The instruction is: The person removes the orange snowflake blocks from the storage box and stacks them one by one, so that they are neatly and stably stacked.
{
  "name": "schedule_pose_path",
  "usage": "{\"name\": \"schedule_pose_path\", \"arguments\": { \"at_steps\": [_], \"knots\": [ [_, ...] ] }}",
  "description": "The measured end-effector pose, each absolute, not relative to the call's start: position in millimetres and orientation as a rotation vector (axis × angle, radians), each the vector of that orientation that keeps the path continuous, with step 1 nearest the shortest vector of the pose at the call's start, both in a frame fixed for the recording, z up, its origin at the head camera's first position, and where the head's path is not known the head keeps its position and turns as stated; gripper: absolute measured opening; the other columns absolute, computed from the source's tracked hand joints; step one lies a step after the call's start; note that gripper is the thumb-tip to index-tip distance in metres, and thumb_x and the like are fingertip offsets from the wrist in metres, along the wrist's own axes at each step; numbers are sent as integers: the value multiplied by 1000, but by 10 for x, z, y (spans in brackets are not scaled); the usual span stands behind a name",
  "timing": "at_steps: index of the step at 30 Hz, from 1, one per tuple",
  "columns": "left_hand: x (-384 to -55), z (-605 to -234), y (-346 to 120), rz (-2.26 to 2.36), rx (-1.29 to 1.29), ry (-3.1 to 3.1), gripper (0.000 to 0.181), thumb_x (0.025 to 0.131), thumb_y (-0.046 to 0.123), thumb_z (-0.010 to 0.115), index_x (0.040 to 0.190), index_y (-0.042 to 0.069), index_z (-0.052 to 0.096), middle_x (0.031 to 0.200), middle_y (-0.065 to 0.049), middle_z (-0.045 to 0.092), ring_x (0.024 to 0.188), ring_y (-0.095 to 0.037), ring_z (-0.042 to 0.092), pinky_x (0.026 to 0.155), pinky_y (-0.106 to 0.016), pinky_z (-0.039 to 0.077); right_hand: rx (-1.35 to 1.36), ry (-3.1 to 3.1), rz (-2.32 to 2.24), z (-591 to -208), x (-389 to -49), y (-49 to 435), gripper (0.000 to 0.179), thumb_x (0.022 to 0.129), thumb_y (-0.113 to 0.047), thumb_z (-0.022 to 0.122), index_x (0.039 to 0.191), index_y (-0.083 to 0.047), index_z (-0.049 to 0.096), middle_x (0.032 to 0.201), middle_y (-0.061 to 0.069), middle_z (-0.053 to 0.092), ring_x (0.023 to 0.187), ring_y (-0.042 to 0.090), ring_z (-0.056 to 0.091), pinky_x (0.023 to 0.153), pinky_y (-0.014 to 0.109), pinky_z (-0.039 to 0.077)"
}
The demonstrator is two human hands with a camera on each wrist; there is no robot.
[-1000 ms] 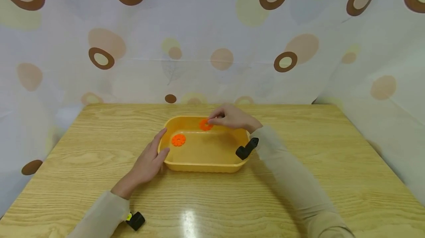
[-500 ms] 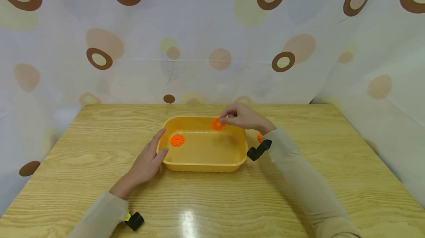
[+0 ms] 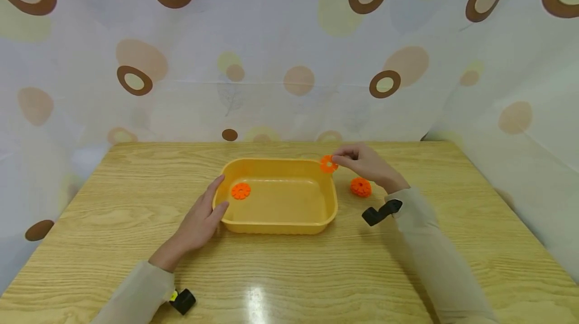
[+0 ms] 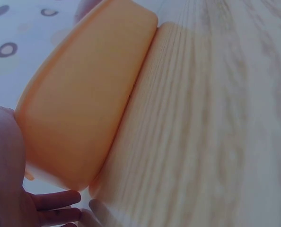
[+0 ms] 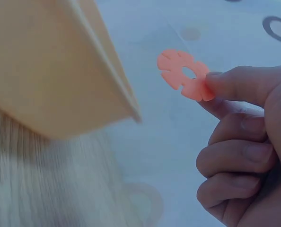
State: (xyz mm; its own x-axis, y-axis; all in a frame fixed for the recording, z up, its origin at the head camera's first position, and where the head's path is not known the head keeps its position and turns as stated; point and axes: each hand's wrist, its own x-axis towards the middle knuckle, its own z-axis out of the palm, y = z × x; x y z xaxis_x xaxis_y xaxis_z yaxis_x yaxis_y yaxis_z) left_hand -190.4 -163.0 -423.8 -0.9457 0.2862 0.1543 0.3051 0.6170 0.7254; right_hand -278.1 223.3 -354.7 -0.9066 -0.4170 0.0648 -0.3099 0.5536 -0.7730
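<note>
My right hand point(image 3: 368, 164) pinches an orange notched plastic disc point(image 3: 328, 164), a flower-shaped interlocking piece with a hole in its middle. It hangs above the right back corner of a yellow plastic tub point(image 3: 280, 227). In the right wrist view, thumb and forefinger hold the disc point(image 5: 182, 75) by its edge, the other fingers curled. My left hand point(image 3: 199, 221) holds the tub's left end, thumb and fingers at the rim. Inside the tub, toward the left, lies a similar orange disc point(image 3: 241, 191). A small pile of orange discs point(image 3: 361, 187) sits on the table just right of the tub.
A wooden table point(image 3: 280, 274) bears the tub. Behind it hangs a pale patterned cloth point(image 3: 267, 37), which also comes round the sides. Black wrist cameras point(image 3: 382, 212) stick out from both sleeves.
My right hand has moved right with the pinched disc, from over the middle of the tub to its right back corner. The disc pile has come into view. My left hand stays at the tub.
</note>
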Motion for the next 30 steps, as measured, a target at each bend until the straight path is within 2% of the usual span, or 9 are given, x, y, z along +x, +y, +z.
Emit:
{"name": "schedule_pose_path", "arguments": {
  "at_steps": [4,6,14,17,23,30],
  "knots": [
    [-1905,-4235,-1628,-1266,-520,-2800,58,103,21,41,154,8,16,155,-25,26,139,-45,29,111,-62,24,-503,2650,-1328,-3605,-2740,2456,30,99,-25,55,111,-1,68,101,7,65,86,20,53,84,37,45],
    [-1903,-4230,-1624,-1266,-522,-2800,58,103,21,41,154,8,16,155,-25,26,139,-45,30,111,-62,25,-464,2647,-1337,-3623,-2714,2553,32,99,-26,55,111,0,68,106,11,64,87,20,51,83,37,44],
    [-1908,-4219,-1616,-1268,-516,-2807,58,103,21,41,154,8,15,155,-25,25,139,-46,29,111,-63,24,-427,2656,-1274,-3810,-2721,2892,31,98,-25,56,110,1,69,107,11,65,93,26,54,84,35,44],
    [-1916,-4226,-1612,-1273,-513,-2808,58,103,21,41,154,9,15,155,-25,25,139,-46,29,111,-62,24,-411,2656,-1259,-3876,-2734,2972,31,98,-25,56,109,1,69,106,12,65,91,26,52,81,32,43],
    [-1919,-4240,-1607,-1274,-503,-2815,58,103,21,40,154,9,15,155,-24,25,139,-46,29,111,-62,24,-397,2655,-1189,-3952,-2747,3003,29,97,-27,58,107,-2,70,103,10,67,92,22,54,84,30,42],
    [-1904,-4243,-1613,-1291,-508,-2804,58,103,21,40,154,8,15,155,-25,25,139,-45,29,112,-62,23,-389,2674,-1105,-3972,-2753,2992,28,96,-27,59,106,-3,69,93,10,65,78,19,52,70,29,42]
  ]
}}
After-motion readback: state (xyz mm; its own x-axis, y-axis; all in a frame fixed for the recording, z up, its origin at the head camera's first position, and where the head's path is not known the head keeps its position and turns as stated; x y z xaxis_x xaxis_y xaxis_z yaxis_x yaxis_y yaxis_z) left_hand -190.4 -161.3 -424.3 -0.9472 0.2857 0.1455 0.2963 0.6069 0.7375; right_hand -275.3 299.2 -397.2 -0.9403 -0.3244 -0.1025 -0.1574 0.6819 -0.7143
